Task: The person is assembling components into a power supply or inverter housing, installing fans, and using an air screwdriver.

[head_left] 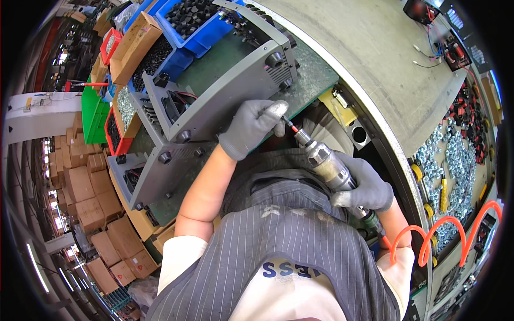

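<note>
My right hand (367, 184), in a grey glove, is wrapped round an air screwdriver (327, 166) with a metal body, held in front of my waist. Its bit, red near the chuck, points up and left to my left hand (250, 127). That gloved hand is closed, thumb and fingers pinched at the bit's tip; whatever small thing they hold is hidden. Just left of it stands a grey metal housing (227, 88) with black round feet on its panel. A second similar housing (166, 174) sits nearer on the green bench (316, 80).
Blue bins (201, 45) of black parts, a red bin (122, 140) and a green bin (92, 115) line the left. An orange coiled hose (423, 251) runs rightward from the screwdriver. Loose screws (447, 166) cover the right-hand tray. Cardboard boxes (85, 192) are stacked far left.
</note>
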A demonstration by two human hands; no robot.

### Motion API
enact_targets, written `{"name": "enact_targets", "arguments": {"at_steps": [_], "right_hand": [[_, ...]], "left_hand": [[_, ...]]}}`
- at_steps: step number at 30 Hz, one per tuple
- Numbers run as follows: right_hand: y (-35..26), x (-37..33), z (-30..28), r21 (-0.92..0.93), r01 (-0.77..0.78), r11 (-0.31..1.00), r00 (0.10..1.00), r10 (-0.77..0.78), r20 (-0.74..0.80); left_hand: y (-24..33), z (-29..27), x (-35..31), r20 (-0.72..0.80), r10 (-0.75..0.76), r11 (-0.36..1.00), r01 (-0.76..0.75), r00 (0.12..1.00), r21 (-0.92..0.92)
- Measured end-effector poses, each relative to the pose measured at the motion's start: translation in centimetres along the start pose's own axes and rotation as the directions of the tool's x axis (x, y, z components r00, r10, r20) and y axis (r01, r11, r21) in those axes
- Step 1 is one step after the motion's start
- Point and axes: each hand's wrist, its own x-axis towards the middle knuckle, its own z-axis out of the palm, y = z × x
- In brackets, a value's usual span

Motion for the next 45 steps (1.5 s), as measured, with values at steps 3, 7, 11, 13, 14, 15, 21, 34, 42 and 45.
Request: {"name": "enact_targets", "arguments": {"at_steps": [3, 7, 11, 13, 14, 15, 21, 34, 42, 45], "right_hand": [[0.0, 0.1, -0.5, -0.122, 0.022, 0.992, 1.000, -0.020, 0.014], [0.1, 1.1, -1.5, -0.052, -0.081, 0.995, 0.990, 0.075, -0.119], [0.5, 3.2, -2.9, -0.027, -0.032, 0.999, 0.987, 0.027, -0.161], [0.7, 3.9, -3.1, 0.016, -0.079, 0.997, 0.983, 0.081, -0.166], [0.9, 4.3, -3.0, 0.012, -0.099, 0.995, 0.981, 0.100, -0.169], [1.0, 4.4, -2.9, 0.007, -0.085, 0.996, 0.982, 0.084, -0.171], [1.6, 5.2, -2.7, 0.001, -0.114, 0.993, 0.982, 0.113, -0.148], [2.2, 5.9, -2.9, -0.387, -0.022, 0.922, 0.967, -0.078, -0.241], [2.1, 3.5, -2.3, -0.184, -0.016, 0.983, 0.965, -0.033, -0.262], [2.7, 2.5, -1.3, -0.035, -0.017, 0.999, 0.979, 0.010, -0.203]], "left_hand": [[0.5, -0.4, 0.2, 0.099, -0.066, 0.992, 0.055, 0.993, 0.110], [2.7, 0.2, -0.6, 0.264, 0.145, 0.963, -0.197, 0.954, 0.184], [7.0, -1.1, -1.9, -0.031, 0.689, 0.356, -0.301, 0.724, 0.885], [8.3, -2.0, -1.4, -0.144, 0.726, 0.183, 0.012, 0.673, 0.983], [8.8, -2.7, -0.4, -0.127, 0.688, 0.161, 0.021, 0.714, 0.987], [8.8, -2.9, 0.0, -0.136, 0.690, 0.163, 0.030, 0.711, 0.986], [8.5, -4.1, 1.0, -0.210, 0.111, 0.288, 0.171, 0.971, 0.942], [8.7, -5.6, 1.4, -0.051, 0.035, 0.352, 0.035, 0.998, 0.935], [9.8, -3.5, 3.1, -0.089, 0.091, 0.358, 0.051, 0.992, 0.933], [9.9, -1.8, 3.8, -0.177, 0.537, 0.221, 0.065, 0.825, 0.973]]}}
